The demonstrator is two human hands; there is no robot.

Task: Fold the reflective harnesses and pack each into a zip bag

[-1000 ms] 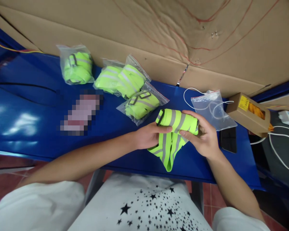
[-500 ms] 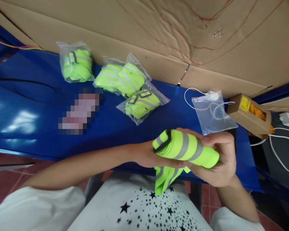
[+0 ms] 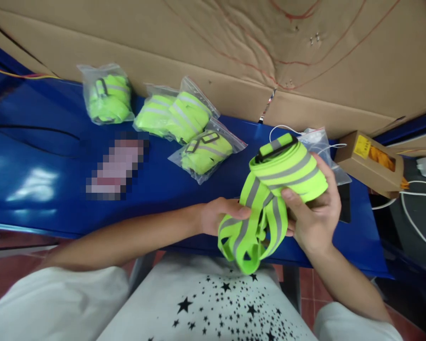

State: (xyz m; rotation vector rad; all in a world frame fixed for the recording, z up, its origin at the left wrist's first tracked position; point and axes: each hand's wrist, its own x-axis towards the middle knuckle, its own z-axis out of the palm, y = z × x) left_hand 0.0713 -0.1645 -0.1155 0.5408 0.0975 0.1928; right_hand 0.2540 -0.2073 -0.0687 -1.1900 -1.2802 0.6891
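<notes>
A neon yellow-green reflective strap point(image 3: 287, 168) with grey stripes and a black buckle is partly rolled up above the table's front part. My right hand point(image 3: 315, 213) grips the rolled part from the right, thumb across its front. Loose loops of the same strap hang below the roll. My left hand point(image 3: 225, 215) pinches these loops on their left side, its thumb lying over the band and its other fingers mostly hidden. Behind the roll, partly covered, lies a clear zip bag point(image 3: 341, 173).
Bagged neon straps point(image 3: 110, 99) stand along the cardboard wall point(image 3: 128, 42), with another bagged strap point(image 3: 208, 154) nearer me. A blurred-out pinkish item point(image 3: 117, 168) lies on the blue table point(image 3: 170, 194). At right are a cardboard box point(image 3: 362, 166) and white cables point(image 3: 415, 227).
The rolled strap has been raised and turned, so its buckle end now points up. More loose loops show below it. My left hand has come out from behind the roll onto the loops.
</notes>
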